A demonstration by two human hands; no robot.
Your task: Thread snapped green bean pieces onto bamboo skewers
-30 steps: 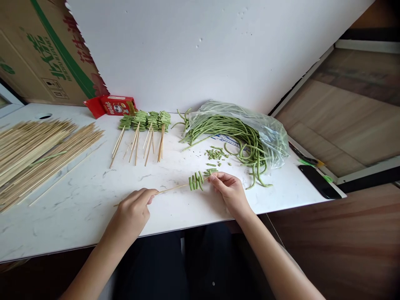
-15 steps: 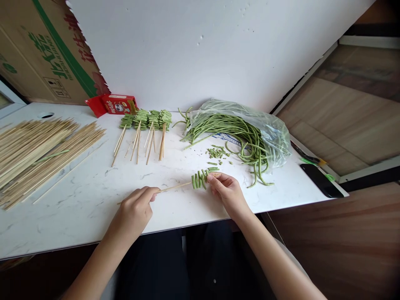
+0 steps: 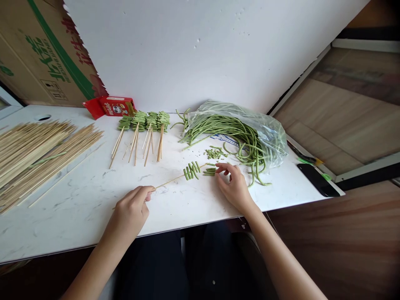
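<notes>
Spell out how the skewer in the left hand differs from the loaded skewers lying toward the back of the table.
The held skewer carries only a few bean pieces with gaps between them; the loaded skewers have theirs packed close together. The held skewer is gripped in the left hand; the loaded skewers lie in stacks on the table. Both are thin, pale sticks with short green pieces set crosswise.
</notes>
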